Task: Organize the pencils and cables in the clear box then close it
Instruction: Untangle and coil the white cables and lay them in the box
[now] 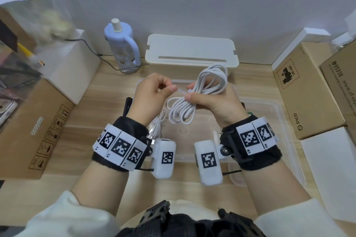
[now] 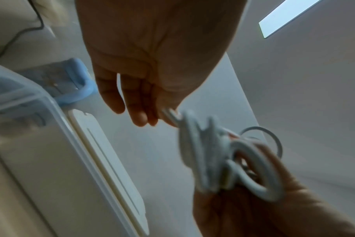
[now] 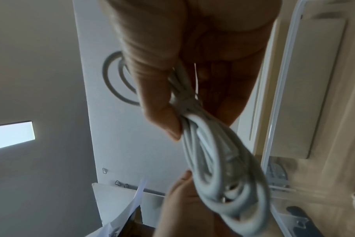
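Note:
Above the clear box (image 1: pixel 277 109) my two hands hold a coiled white cable (image 1: pixel 210 82). My right hand (image 1: pixel 189 95) grips the bundle round its middle, thumb on top, so loops stick out on both sides. My left hand (image 1: pixel 170 89) pinches the loose end of the cable between thumb and forefinger, just left of the bundle. The right wrist view shows the right thumb (image 3: pixel 162 115) pressed on the gathered cable (image 3: pixel 223 168). In the left wrist view, blurred, the left fingertips (image 2: pixel 164 118) meet the cable (image 2: pixel 209 157). A second white cable (image 1: pixel 157 126) lies in the box under my left wrist. No pencils show.
A white slotted case (image 1: pixel 190 50) stands behind the clear box at the wall, with a pale blue bottle (image 1: pixel 121 44) to its left. Cardboard boxes (image 1: pixel 32 127) line the left side and more cartons (image 1: pixel 306 90) the right. A white sheet (image 1: pixel 327 175) lies at the right front.

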A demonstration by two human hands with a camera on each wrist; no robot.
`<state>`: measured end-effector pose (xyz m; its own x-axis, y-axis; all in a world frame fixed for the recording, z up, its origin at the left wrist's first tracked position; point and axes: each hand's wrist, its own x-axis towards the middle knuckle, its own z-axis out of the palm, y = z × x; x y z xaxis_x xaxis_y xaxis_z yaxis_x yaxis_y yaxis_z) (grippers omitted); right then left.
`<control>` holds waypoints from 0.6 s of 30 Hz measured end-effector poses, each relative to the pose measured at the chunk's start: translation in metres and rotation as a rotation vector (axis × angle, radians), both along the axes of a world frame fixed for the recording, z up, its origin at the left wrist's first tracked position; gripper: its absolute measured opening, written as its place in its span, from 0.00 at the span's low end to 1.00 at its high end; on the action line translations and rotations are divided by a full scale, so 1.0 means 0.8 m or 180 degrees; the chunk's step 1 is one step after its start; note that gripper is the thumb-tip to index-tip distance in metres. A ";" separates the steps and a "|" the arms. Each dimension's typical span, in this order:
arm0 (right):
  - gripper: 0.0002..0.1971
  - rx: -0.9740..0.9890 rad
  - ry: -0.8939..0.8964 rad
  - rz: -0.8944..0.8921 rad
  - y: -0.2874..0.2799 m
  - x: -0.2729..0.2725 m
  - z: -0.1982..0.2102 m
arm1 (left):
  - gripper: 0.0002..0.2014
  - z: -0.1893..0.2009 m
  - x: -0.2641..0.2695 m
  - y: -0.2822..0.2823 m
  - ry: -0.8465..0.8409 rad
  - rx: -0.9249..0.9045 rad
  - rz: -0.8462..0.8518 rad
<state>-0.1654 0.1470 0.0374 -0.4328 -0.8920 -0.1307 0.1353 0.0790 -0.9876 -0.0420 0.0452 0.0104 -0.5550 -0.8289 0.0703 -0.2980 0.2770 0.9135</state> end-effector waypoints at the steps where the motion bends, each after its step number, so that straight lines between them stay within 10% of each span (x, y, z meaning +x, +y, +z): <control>1: 0.11 0.0075 0.0021 0.0058 -0.002 0.001 -0.002 | 0.12 -0.006 0.001 -0.003 -0.0057 0.0041 0.0048; 7: 0.07 0.1525 -0.0082 0.0576 -0.030 -0.022 -0.051 | 0.04 -0.033 0.015 -0.013 -0.0797 0.0138 0.0487; 11: 0.06 0.2947 -0.0316 0.1222 -0.054 -0.029 -0.105 | 0.16 -0.041 0.025 -0.032 -0.1507 0.0232 0.0804; 18: 0.07 0.3296 -0.0265 0.1426 -0.080 -0.032 -0.141 | 0.23 -0.062 0.027 -0.047 -0.0976 0.1414 0.0632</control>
<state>-0.1913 0.0829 -0.0754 -0.0567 -0.4103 -0.9102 -0.0486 0.9117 -0.4080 -0.0207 0.0079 -0.0390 -0.3258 -0.8325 -0.4481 -0.5749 -0.2018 0.7930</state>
